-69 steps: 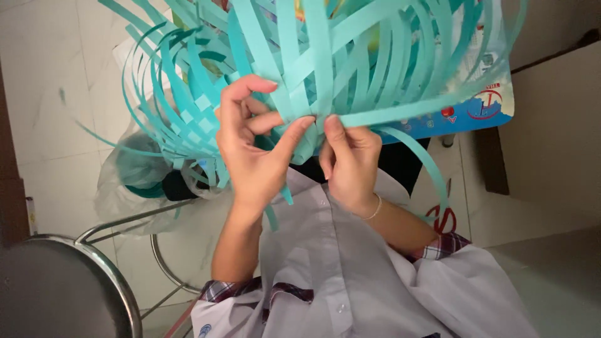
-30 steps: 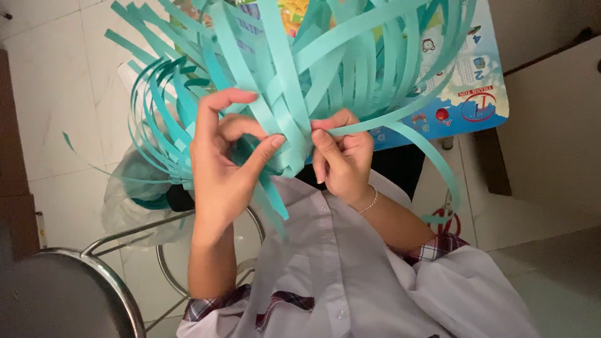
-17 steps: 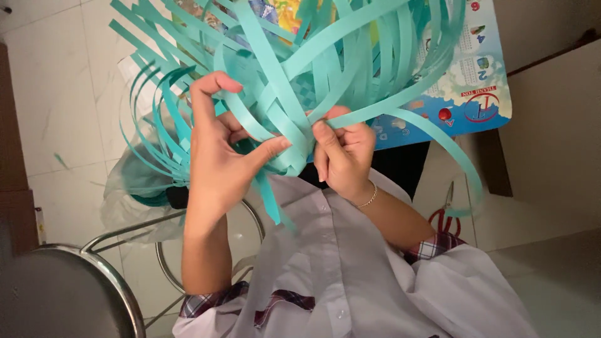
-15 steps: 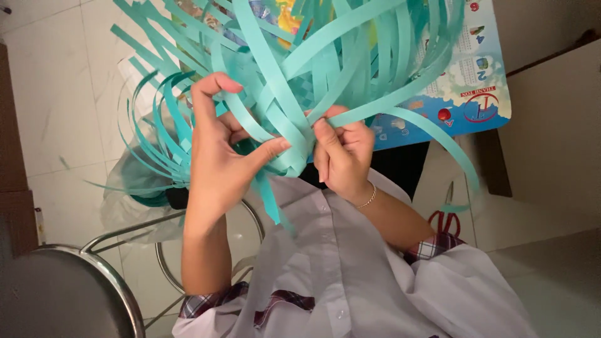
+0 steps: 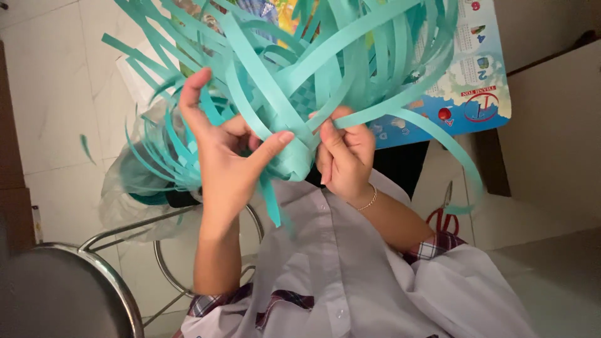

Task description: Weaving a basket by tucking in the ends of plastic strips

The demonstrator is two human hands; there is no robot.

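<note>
Teal paper strips (image 5: 325, 69) fan out in long curling loops across the upper part of the view, hiding much of what lies behind them. Where they meet, a small woven knot (image 5: 299, 159) of the same paper sits between both hands, close above the white shirt (image 5: 338, 263). The left hand (image 5: 225, 156) is half spread, its thumb pressed against the side of the woven knot and its forefinger raised up among the loose strips. The right hand (image 5: 344, 153) is curled, its fingertips pinching a strip just beside the knot; a thin bracelet (image 5: 368, 201) circles its wrist. Behind the strips lies a colourful printed poster (image 5: 463, 94), partly covered. Red-handled scissors (image 5: 446, 213) rest near the right forearm. A metal stool (image 5: 56, 294) stands at lower left, with a crumpled clear plastic bag (image 5: 125, 200) beyond it on the pale tiled floor (image 5: 56, 94).
</note>
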